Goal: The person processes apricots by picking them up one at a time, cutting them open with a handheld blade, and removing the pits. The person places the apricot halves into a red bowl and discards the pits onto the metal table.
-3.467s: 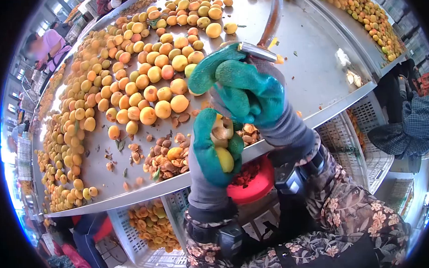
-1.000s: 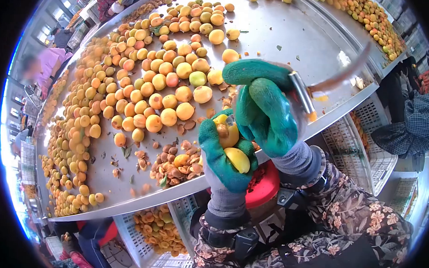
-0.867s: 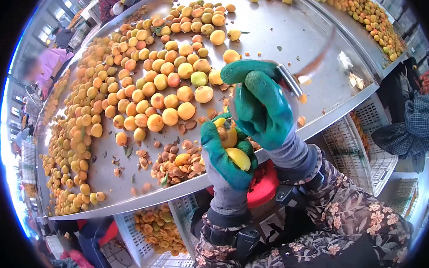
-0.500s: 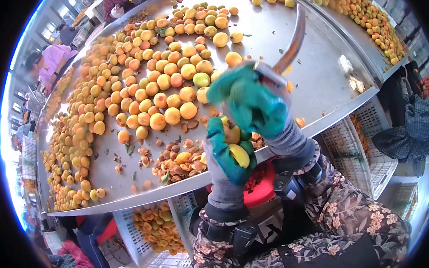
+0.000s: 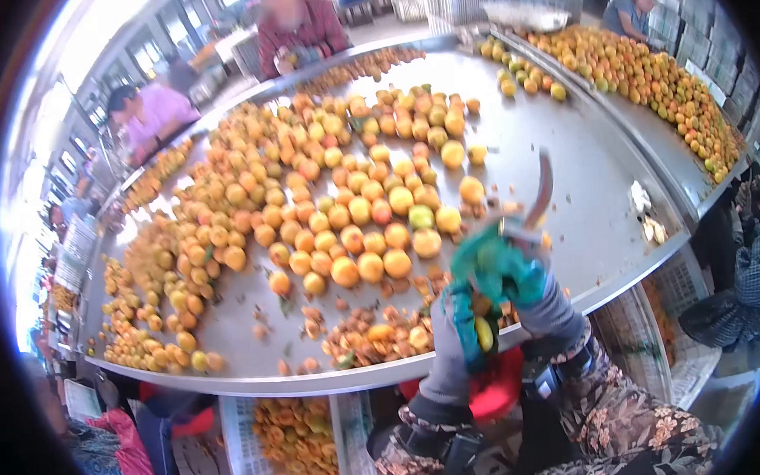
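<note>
My right hand, in a green-coated glove, is closed around the handle of a knife with a curved blade pointing up and away from me. Just below it, my left hand is closed on an apricot, whose cut yellow-green side shows between the fingers. The two gloves overlap, so part of the fruit is hidden. Beside my left hand, pits and fruit scraps lie heaped near the table's front edge. Many whole apricots spread over the metal table beyond.
Below the table edge stand a white crate with apricot halves, a red container and another crate on the right. More apricots fill a channel beyond the divider. Other people work around the table.
The view has shifted, so the table's far side shows more and my hands appear lower and further right. My right hand stays over my left, still with the knife; the apricot remains held.
</note>
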Available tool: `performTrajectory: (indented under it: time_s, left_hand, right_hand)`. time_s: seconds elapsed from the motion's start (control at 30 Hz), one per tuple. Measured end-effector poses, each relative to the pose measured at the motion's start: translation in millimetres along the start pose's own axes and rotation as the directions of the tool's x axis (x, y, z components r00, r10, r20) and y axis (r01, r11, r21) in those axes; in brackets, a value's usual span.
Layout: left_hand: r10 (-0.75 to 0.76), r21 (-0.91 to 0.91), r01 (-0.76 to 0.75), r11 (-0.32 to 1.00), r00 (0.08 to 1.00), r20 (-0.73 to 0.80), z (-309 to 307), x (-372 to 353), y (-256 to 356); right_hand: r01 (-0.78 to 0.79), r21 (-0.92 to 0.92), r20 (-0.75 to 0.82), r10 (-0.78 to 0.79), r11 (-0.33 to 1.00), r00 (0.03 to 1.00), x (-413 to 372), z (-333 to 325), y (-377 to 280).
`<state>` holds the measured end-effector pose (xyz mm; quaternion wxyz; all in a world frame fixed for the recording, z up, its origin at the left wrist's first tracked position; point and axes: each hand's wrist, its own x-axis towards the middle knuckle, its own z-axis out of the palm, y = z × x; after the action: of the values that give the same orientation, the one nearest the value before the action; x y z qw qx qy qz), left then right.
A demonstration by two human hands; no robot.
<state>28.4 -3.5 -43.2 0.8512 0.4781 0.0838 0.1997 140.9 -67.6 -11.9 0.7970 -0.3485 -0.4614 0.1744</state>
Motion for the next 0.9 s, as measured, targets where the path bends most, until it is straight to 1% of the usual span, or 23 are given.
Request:
performTrajectory:
  time_s: [0.03, 0.07, 0.1, 0.13, 0.17, 0.2, 0.27, 0.3, 0.4, 0.43, 0.47, 0.53, 0.57, 0.6, 0.63, 0.67, 0.7, 0.73, 0.77, 0.8, 0.83, 0.87, 0.9]
  left_hand:
    - [0.023, 0.048, -0.020, 0.999, 0.997, -0.069, 7, 1, 5]
    - [0.047, 0.065, -0.043, 0.997, 0.998, -0.053, 5, 3, 9]
    - [0.296, 0.454, -0.295, 0.841, 0.953, 0.073, 2, 5, 11]
    - [0.454, 0.720, -0.494, 0.487, 0.848, 0.274, 0, 6, 14]
    - [0.588, 0.737, -0.611, 0.288, 0.720, 0.368, 5, 6, 21]
    - [0.591, 0.738, -0.614, 0.280, 0.716, 0.371, 4, 4, 19]
    - [0.412, 0.560, -0.450, 0.696, 0.888, 0.202, -1, 0, 10]
    - [0.402, 0.559, -0.402, 0.725, 0.906, 0.132, 0, 4, 7]
    - [0.344, 0.386, -0.344, 0.856, 0.936, 0.072, 7, 1, 13]
    - [0.343, 0.386, -0.344, 0.856, 0.936, 0.072, 4, -1, 13]
    - [0.353, 0.491, -0.334, 0.804, 0.934, 0.058, -1, -4, 12]
    - [0.362, 0.588, -0.321, 0.742, 0.931, 0.052, -10, -3, 4]
    - [0.206, 0.277, -0.172, 0.945, 0.974, -0.099, -15, 2, -3]
    - [0.000, -0.089, -0.017, 0.996, 0.983, -0.182, -19, 4, -8]
    - [-0.001, -0.085, -0.015, 0.996, 0.984, -0.181, -23, 2, -10]
    - [0.190, 0.271, -0.151, 0.951, 0.973, -0.127, -26, -2, -7]
    - [0.347, 0.581, -0.277, 0.765, 0.938, -0.011, -27, -5, -3]
    - [0.348, 0.583, -0.276, 0.764, 0.937, -0.012, -25, -4, 1]
    - [0.332, 0.420, -0.285, 0.862, 0.942, -0.042, -20, -2, 8]
    - [0.310, 0.241, -0.285, 0.928, 0.948, -0.070, -19, -2, 12]
    - [0.302, 0.373, -0.250, 0.894, 0.949, -0.088, -33, -4, 5]
    - [0.290, 0.368, -0.235, 0.899, 0.952, -0.099, -30, -3, 11]
    - [0.231, 0.043, -0.227, 0.973, 0.967, -0.105, -21, 3, 20]
  right_hand:
    - [-0.007, -0.087, -0.103, -0.002, 0.996, 0.995, -2, 5, 5]
    - [0.025, -0.083, -0.092, -0.032, 0.996, 0.995, -2, 8, 5]
    - [-0.048, -0.001, -0.042, 0.048, 0.999, 0.998, -4, 10, 4]
    - [-0.130, 0.076, 0.015, 0.130, 0.989, 0.991, -5, 7, 2]
    - [-0.086, -0.398, 0.344, 0.235, 0.914, 0.909, 10, -18, -7]
    - [-0.078, -0.395, 0.349, 0.228, 0.915, 0.909, 4, -17, -1]
    - [-0.103, -0.531, -0.010, 0.115, 0.841, 0.993, -17, -1, 9]
    - [-0.264, -0.072, -0.226, 0.242, 0.962, 0.944, -15, 12, 15]
    - [-0.260, -0.049, -0.303, 0.233, 0.964, 0.924, 9, 41, -16]
    - [-0.029, -0.493, -0.186, -0.073, 0.870, 0.980, 10, 41, -16]
    - [-0.029, -0.493, -0.186, -0.073, 0.869, 0.980, 10, 46, -18]
    - [-0.196, -0.052, -0.331, 0.168, 0.979, 0.928, 6, 62, -26]
    - [-0.231, -0.050, -0.304, 0.205, 0.972, 0.930, 2, 59, -24]
    - [-0.228, -0.051, -0.305, 0.202, 0.972, 0.931, 1, 59, -23]
    - [-0.239, 0.007, -0.347, 0.226, 0.971, 0.910, 0, 59, -23]
    - [-0.248, 0.064, -0.385, 0.253, 0.967, 0.888, -2, 60, -22]
    - [-0.248, 0.065, -0.384, 0.254, 0.967, 0.888, -7, 61, -19]
    - [-0.202, -0.071, -0.308, 0.171, 0.977, 0.936, -13, 62, -14]
    - [-0.140, -0.202, -0.219, 0.094, 0.969, 0.971, -14, 64, -12]
    - [-0.140, -0.201, -0.219, 0.095, 0.969, 0.971, -13, 66, -12]
    - [-0.070, -0.346, -0.155, 0.016, 0.936, 0.988, -10, 69, -12]
    - [-0.001, -0.480, -0.083, -0.044, 0.878, 0.996, -11, 71, -13]
    - [-0.004, -0.458, -0.118, -0.056, 0.889, 0.991, -18, 65, -1]
